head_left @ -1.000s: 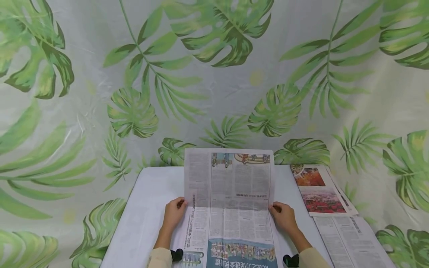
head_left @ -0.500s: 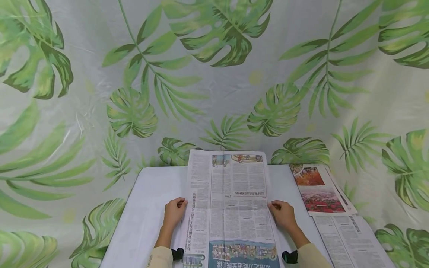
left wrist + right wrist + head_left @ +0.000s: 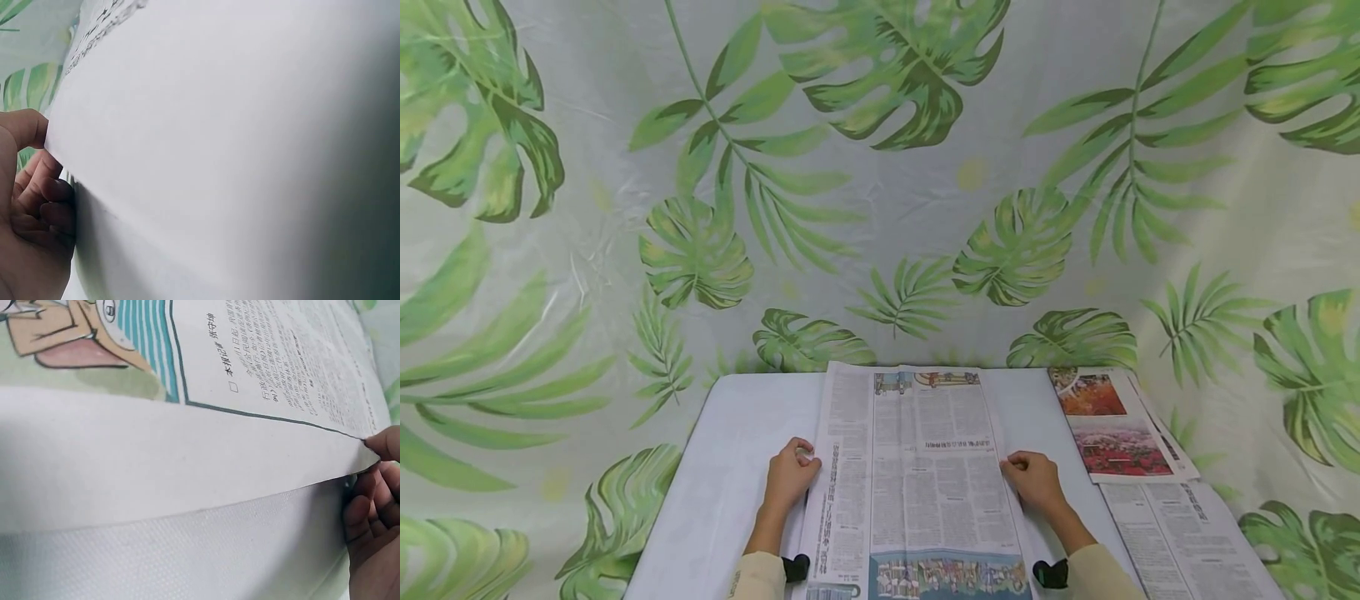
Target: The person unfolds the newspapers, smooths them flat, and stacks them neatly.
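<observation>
A printed newspaper sheet (image 3: 940,475) lies spread out in the middle of the white table, its print upside down in the head view. My left hand (image 3: 792,475) pinches its left edge; in the left wrist view the thumb lies over the paper (image 3: 187,125) and the other fingers curl beneath. At the opposite edge my right hand (image 3: 1033,482) pinches the paper between thumb and fingers. The right wrist view shows that edge lifted off the white surface (image 3: 162,562), with a cartoon picture and text columns on the sheet.
To the right lie more newspapers (image 3: 1187,542), with a colour page (image 3: 1120,446) of red flower photos on top. A leaf-patterned curtain (image 3: 880,208) hangs behind the table (image 3: 715,467). Dark wrist devices (image 3: 1050,575) sit at both cuffs.
The far half of the newspaper, raised and bent over at first, has flattened and dropped down toward the table's back edge. Both hands stay at the side edges, nearly in place.
</observation>
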Tool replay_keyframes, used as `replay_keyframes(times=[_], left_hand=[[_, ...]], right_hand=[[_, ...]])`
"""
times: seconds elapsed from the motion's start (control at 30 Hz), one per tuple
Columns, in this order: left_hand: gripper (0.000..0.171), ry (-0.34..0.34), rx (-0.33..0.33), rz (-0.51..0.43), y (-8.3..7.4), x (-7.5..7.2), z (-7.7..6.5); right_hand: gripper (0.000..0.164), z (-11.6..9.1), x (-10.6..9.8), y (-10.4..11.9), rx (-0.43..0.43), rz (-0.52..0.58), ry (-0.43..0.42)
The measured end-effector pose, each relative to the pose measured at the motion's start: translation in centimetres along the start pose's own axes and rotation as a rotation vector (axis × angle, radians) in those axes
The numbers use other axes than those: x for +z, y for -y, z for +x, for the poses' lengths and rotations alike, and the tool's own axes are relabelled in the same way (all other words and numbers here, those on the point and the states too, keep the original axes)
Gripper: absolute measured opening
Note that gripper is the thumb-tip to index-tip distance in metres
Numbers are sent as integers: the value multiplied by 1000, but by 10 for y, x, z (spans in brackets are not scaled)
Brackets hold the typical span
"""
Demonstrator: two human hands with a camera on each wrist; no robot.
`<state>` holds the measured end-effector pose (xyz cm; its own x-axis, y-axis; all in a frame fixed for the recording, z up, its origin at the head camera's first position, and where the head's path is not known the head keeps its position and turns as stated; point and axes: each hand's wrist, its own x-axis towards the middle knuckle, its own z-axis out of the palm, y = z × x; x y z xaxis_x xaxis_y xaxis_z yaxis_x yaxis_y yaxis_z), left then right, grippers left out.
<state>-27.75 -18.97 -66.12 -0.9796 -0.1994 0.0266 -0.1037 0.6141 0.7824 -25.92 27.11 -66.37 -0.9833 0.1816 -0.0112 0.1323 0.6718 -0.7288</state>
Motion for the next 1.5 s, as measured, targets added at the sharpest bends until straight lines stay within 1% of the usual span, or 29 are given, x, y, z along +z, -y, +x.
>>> replay_keyframes(times=[0.13, 0.27, 0.4, 0.5, 0.6, 0.7, 0.83, 1.0, 1.07, 1.1, 1.2, 1.27, 1.3, 1.37, 1.43, 1.5], left_hand=[[9, 6, -3, -8, 2, -1, -1], [4, -4, 10, -19, 3, -1, 0], [6, 39, 39, -37, 1, -1, 1], [8, 79, 50, -43, -1, -1, 1], [10, 86, 57, -32, -1, -1, 1], [11, 80, 68, -16, 1, -1, 0], [8, 61, 88, -1, 2, 0, -1], [13, 33, 92, 14, 1, 2, -2], [14, 26, 95, 19, 2, 3, -4], [14, 25, 96, 19, 2, 3, -5], [14, 23, 104, 17, 2, 3, -7], [14, 20, 107, 16, 3, 3, -7], [14, 20, 102, 16, 3, 2, -7], [15, 22, 91, 16, 3, 2, -7], [14, 21, 89, 16, 3, 3, -7], [14, 12, 87, 16, 3, 3, -7]], right_hand=[[20, 1, 2, 1, 8, 6, 10], [26, 3, 2, 3, 16, 13, 14], [33, 6, -2, 4, 35, 22, 4], [36, 7, -6, 4, 64, 22, 24], [40, 6, -9, 4, 75, 12, 71], [44, 2, -10, 6, 60, 2, 105], [47, -7, -13, 9, 56, 8, 130], [55, -21, -22, 13, 94, 50, 187], [56, -28, -25, 13, 117, 82, 237], [54, -32, -27, 11, 130, 98, 262], [42, -45, -32, 6, 167, 166, 354], [37, -52, -37, 2, 169, 201, 421], [36, -56, -39, 0, 168, 223, 441], [38, -64, -43, -4, 170, 250, 484], [41, -70, -46, -6, 176, 273, 488], [43, -75, -46, -6, 189, 292, 461]])
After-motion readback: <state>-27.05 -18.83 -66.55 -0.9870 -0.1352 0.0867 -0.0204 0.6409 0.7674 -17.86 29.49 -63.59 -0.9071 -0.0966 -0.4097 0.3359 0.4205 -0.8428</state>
